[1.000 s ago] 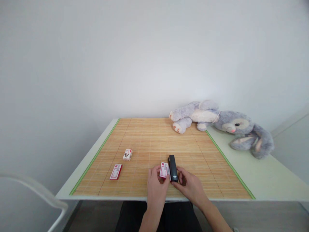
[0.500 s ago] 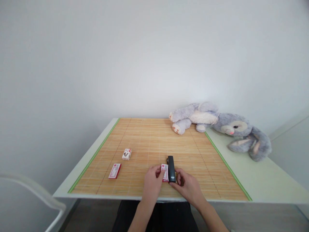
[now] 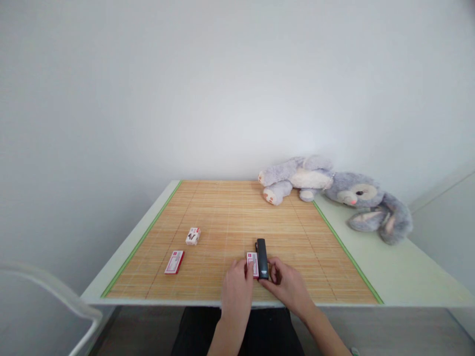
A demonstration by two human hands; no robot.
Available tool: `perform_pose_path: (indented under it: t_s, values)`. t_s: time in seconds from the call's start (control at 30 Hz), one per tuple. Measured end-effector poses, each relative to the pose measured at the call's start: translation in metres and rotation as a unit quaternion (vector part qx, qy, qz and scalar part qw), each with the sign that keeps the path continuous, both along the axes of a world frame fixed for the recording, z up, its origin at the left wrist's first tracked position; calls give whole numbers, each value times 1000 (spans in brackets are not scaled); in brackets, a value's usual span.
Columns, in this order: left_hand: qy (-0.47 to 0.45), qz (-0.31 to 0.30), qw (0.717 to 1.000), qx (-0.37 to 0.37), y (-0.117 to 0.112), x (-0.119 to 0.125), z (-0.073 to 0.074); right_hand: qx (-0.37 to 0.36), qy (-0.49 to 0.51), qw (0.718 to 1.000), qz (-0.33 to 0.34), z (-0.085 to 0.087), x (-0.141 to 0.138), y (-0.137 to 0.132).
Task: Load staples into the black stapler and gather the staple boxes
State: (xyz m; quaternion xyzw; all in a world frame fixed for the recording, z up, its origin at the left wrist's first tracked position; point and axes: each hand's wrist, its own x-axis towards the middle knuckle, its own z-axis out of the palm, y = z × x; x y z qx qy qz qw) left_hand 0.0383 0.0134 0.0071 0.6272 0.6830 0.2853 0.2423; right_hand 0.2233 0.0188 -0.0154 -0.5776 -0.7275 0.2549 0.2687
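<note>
A black stapler lies lengthwise on the bamboo mat near the front edge. My right hand pinches its near end between curled fingers on the right side and the thumb at the tip. Flush against the stapler's left side is a small flat red-and-white box, with print on its top. My left hand is closed at this box, its thumb over the near left part and its fingers curled at the left side; the fingertips are partly hidden.
To the left lie a similar red-and-white box and a small white box with a dark picture. A grey plush rabbit sprawls across the back right. The bamboo mat covers much of the white table. A white curved bar stands at lower left.
My left hand has shifted slightly, its fingers drawn back a little from the far edge of the box. The stapler, box and right hand keep their arrangement; the view shifted slightly.
</note>
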Motion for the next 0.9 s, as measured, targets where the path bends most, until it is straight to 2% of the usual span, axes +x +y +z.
perform_pose_path:
  t_s: [0.2,0.3,0.4,0.47,0.5,0.57,0.63,0.67,0.73,0.8,0.9]
  values:
    - [-3,-3,1000,10,-3,2,7,-1,-5,1000,-5,5,-1,-2]
    - [-25,16,999,44,-2,-20,10,-5,-11,1000,-4,4,0,-2]
    - [27,100,987,121,-1,-71,7,-8,-16,1000,-3,3,1,-2]
    - [96,178,961,189,-1,-115,2,-10,-20,1000,-3,2,1,-1]
    - [125,223,946,199,-1,-137,-1,-10,-22,1000,-3,1,1,-1]
    - [159,277,932,171,0,-175,-7,-11,-27,1000,-3,1,1,-1]
    - [143,253,951,104,1,-198,-11,-11,-31,999,-4,1,1,0]
    - [123,239,960,75,2,-202,-12,-10,-32,999,-3,2,1,0]
    - [74,218,972,46,4,-193,-10,-8,-34,999,-4,2,1,0]
    - [22,201,978,57,7,-165,-5,-9,-34,999,-4,2,1,-1]
    - [-64,132,987,64,12,-106,4,-10,-33,999,-5,2,1,-1]
